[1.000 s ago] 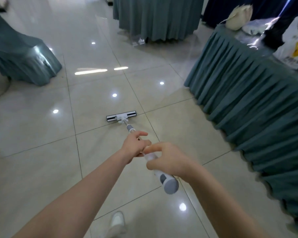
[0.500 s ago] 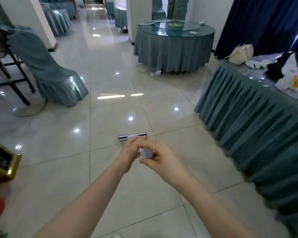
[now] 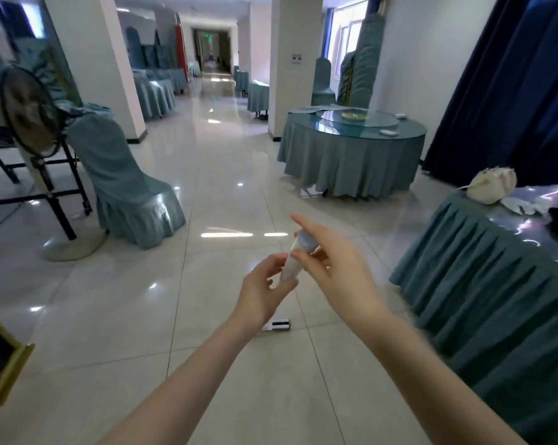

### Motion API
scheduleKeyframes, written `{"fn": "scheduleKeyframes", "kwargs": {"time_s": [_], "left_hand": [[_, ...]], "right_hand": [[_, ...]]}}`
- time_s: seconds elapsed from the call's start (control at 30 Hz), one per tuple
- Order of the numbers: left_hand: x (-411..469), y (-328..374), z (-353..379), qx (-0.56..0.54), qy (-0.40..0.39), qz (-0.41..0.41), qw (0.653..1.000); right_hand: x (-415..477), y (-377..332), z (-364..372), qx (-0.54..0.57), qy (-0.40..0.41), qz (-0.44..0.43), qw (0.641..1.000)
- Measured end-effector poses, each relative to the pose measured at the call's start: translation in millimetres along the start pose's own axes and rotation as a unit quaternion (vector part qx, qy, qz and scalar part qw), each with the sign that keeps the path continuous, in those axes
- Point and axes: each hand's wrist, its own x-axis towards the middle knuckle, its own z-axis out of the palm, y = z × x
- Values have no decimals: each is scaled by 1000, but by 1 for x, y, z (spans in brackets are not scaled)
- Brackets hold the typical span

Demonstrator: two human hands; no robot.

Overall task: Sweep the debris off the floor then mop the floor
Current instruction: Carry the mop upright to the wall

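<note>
The mop handle (image 3: 294, 261) is white with a grey cap and stands nearly upright in front of me. My left hand (image 3: 265, 289) curls round the handle below the cap. My right hand (image 3: 330, 263) is at the top of the handle, fingers loosely spread beside the cap with the forefinger straight; its hold is unclear. Only one end of the flat mop head (image 3: 279, 325) shows on the glossy tiled floor (image 3: 136, 316), behind my left wrist.
A table with a teal skirt (image 3: 483, 284) stands close on the right, a cream bag (image 3: 491, 186) on top. A round table (image 3: 351, 155) is ahead right. A covered chair (image 3: 127, 187) and a standing fan (image 3: 30, 110) are left. A gold-edged bin (image 3: 1, 364) is at the lower left.
The view has tilted up from the floor to the room. The handle has swung up toward vertical and the mop head has drawn in close. My right hand's fingers have loosened at the cap.
</note>
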Motion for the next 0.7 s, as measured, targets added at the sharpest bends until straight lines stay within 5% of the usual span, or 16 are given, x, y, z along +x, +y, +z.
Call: {"fn": "scheduleKeyframes", "kwargs": {"time_s": [0.17,0.7], "left_hand": [[94,9,-20,46,-1,86,995],[341,-42,-26,110,55,104,987]], "right_hand": [[99,9,4,-34,39,-23,998],[371,93,28,-56,57,-76,994]]}}
